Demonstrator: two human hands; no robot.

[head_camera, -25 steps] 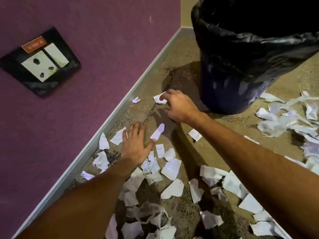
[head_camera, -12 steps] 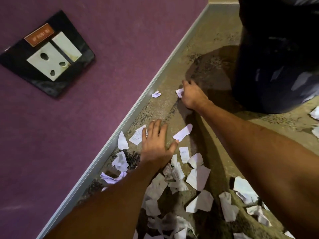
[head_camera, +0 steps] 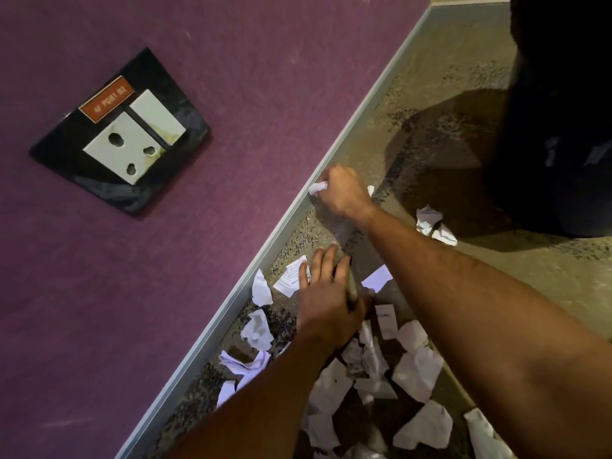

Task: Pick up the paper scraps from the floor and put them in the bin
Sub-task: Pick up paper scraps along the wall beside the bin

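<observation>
Nearest, torn white paper scraps (head_camera: 415, 372) lie heaped on the speckled floor (head_camera: 463, 94) around and behind the left hand (head_camera: 326, 299), which rests flat with fingers straight, touching a printed scrap (head_camera: 291, 274) at its fingertips. Left of it runs the grey skirting (head_camera: 231, 303) below the purple wall and its socket plate (head_camera: 121, 137). Beyond, the right hand (head_camera: 341, 192) pinches a crumpled white scrap (head_camera: 318, 187) against the skirting. Farther right of that hand stands the dark bin (head_camera: 559, 111), two scraps lying near its foot.
</observation>
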